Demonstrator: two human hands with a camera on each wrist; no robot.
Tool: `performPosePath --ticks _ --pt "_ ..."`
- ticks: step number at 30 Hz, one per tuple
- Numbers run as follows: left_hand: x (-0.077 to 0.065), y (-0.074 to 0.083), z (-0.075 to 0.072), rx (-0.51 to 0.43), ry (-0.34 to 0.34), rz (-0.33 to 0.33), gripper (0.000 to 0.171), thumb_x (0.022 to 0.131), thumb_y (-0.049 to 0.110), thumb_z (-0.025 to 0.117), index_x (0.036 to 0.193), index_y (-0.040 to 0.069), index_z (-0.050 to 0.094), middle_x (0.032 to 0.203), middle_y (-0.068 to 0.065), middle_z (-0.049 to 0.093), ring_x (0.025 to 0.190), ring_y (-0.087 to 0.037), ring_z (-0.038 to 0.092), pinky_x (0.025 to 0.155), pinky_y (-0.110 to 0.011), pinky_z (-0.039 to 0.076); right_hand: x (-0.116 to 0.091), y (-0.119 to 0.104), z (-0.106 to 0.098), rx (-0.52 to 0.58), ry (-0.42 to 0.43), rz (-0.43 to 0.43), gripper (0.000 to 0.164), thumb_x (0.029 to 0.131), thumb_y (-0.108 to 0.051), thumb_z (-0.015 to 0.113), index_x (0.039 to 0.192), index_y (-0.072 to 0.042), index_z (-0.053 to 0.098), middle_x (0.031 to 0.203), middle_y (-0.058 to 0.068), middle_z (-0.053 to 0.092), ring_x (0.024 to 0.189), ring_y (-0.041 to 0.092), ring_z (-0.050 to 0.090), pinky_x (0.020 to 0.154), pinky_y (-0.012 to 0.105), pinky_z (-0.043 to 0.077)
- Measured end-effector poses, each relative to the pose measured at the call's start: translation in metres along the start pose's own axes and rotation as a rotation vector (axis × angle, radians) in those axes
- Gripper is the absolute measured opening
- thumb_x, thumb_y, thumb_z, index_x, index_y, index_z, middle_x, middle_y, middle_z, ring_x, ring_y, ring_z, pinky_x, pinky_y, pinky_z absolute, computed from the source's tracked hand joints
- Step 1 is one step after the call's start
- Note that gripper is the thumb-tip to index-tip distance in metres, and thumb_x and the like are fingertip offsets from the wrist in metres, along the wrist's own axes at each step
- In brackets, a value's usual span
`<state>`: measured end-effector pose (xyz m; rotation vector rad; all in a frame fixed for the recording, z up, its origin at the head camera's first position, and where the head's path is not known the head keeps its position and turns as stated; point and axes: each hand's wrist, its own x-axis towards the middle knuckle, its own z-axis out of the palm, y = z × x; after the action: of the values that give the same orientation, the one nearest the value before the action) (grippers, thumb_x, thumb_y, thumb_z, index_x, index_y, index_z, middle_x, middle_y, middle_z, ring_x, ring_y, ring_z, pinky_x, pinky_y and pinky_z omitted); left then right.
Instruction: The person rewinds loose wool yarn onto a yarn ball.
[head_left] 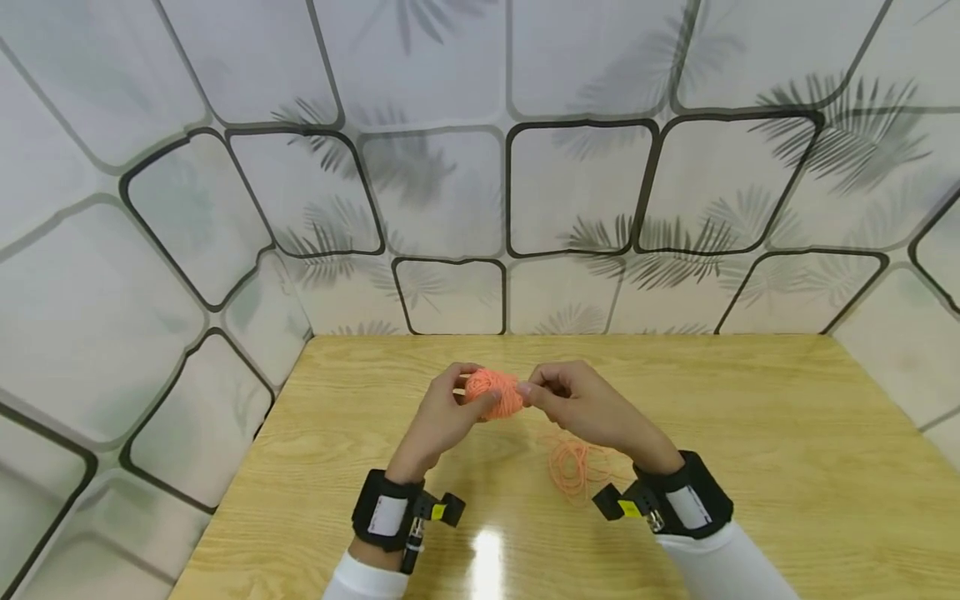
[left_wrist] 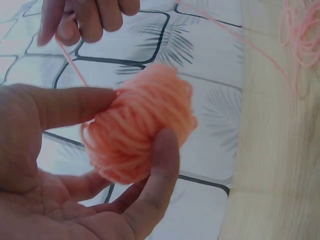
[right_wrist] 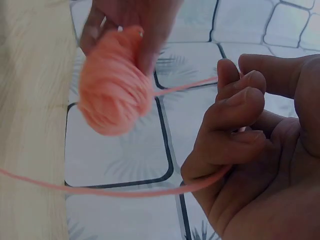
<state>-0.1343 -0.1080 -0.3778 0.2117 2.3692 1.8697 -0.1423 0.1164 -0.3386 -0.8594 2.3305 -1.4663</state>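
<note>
My left hand (head_left: 441, 417) grips a ball of coral-pink yarn (head_left: 492, 393) between thumb and fingers, above the wooden table. In the left wrist view the ball (left_wrist: 142, 122) shows its wound strands, with thumb and fingertips pressing on its sides. To its right, my right hand (head_left: 577, 400) pinches a strand of yarn (right_wrist: 185, 87) that runs taut from the ball to thumb and forefinger. The other fingers curl in, and the strand passes through them and out below the palm in the right wrist view. Its loose length trails off toward the table.
Loose loops of the same yarn (head_left: 576, 467) lie on the wooden table (head_left: 360, 467) below my right hand. A patterned wall covering (head_left: 442, 192) rises behind the table and along its left and right sides. Each wrist wears a black band with a small camera.
</note>
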Motion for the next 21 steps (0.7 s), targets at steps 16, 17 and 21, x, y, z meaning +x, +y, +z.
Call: performPosePath --ticks 16,17,21 --pt "0.0 0.01 -0.014 -0.527 -0.205 -0.022 0.045 0.105 0.017 0.058 0.143 -0.004 0.045 0.121 -0.011 0.062 0.103 -0.018 0.065 0.091 -0.036 0.056 -0.01 0.054 0.041 0.036 -0.171 0.02 0.034 0.111 -0.018 0.043 0.093 -0.001 0.066 0.063 -0.005 0.049 0.051 0.005 0.041 0.049 0.021 0.038" --pt "-0.002 0.011 -0.015 -0.506 -0.245 -0.018 0.046 0.105 0.017 0.058 0.144 -0.003 0.045 0.121 -0.01 0.062 0.103 -0.018 0.065 0.091 -0.036 0.056 -0.009 0.058 0.039 0.013 -0.167 0.023 0.034 0.111 -0.017 0.043 0.093 -0.001 0.066 0.063 -0.005 0.049 0.05 0.005 0.041 0.049 0.021 0.037" --pt "-0.01 0.011 -0.018 -0.374 -0.411 0.006 0.046 0.104 0.016 0.059 0.144 -0.002 0.047 0.122 -0.011 0.06 0.104 -0.02 0.063 0.091 -0.038 0.055 -0.003 0.071 0.031 -0.059 -0.154 0.02 0.028 0.109 -0.01 0.046 0.091 -0.001 0.066 0.062 -0.005 0.048 0.05 0.006 0.041 0.049 0.022 0.037"
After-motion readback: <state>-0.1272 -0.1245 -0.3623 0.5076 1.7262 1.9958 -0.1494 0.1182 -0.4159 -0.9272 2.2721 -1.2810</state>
